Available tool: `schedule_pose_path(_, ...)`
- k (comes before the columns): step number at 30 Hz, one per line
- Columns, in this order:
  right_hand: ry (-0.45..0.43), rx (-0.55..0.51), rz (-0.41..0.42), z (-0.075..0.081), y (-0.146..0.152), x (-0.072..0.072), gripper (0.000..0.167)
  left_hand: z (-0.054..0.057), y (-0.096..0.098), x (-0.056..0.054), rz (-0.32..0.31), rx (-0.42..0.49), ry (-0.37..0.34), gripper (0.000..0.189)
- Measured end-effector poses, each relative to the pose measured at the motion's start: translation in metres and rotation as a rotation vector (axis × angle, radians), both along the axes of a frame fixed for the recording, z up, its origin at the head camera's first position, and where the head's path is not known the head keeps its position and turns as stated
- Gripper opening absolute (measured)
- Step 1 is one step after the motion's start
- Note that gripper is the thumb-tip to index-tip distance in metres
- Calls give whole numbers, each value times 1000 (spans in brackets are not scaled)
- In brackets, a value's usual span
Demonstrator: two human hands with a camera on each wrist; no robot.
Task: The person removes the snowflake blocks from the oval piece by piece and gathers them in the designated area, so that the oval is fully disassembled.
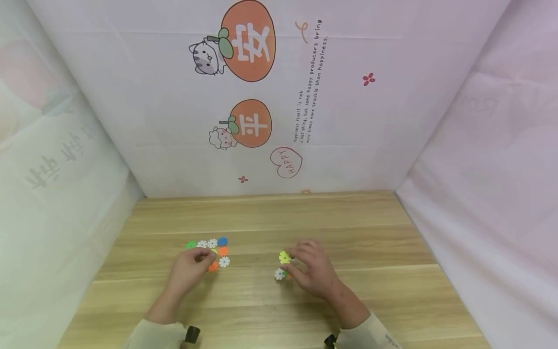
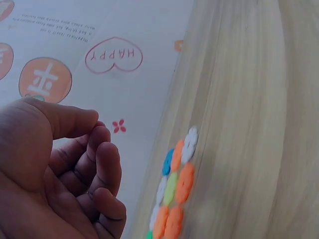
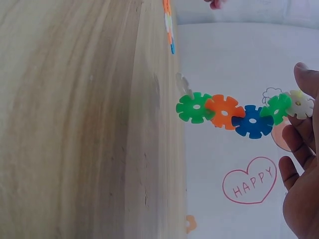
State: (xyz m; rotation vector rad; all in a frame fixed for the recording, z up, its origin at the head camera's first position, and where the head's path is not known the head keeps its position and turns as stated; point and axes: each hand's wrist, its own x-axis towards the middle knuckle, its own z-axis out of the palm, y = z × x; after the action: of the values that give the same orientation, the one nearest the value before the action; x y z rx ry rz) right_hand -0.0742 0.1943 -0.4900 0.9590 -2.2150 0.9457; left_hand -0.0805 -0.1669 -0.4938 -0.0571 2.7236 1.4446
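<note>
My right hand (image 1: 315,269) pinches one end of a chain of interlocked plastic snowflake discs. In the head view, a yellow disc (image 1: 284,257) shows at the fingertips and a white disc (image 1: 279,274) below it. Seen from the right wrist, a blue disc (image 3: 252,121), an orange disc (image 3: 225,112) and green discs run out from the fingers to a white one seen edge-on. Above several loose discs on the left of the table, my left hand (image 1: 192,269) hovers with fingers curled. Its thumb and fingertip meet in the left wrist view, nothing showing between them.
The loose snowflake discs lie close together on the wooden table (image 1: 261,218), among them a blue disc (image 1: 223,241) and a green disc (image 1: 191,245). A printed cloth wall (image 1: 340,145) rises behind the table's far edge, and cloth walls flank both sides.
</note>
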Motion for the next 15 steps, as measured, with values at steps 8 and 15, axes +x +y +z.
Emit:
schedule_pose_path(8, 2, 14, 9, 1, -2, -9, 34, 2, 36, -9, -112, 72, 28, 16)
schedule_pose_path(15, -3, 30, 20, 1, -5, -17, 33, 10, 62, -17, -210, 107, 47, 19)
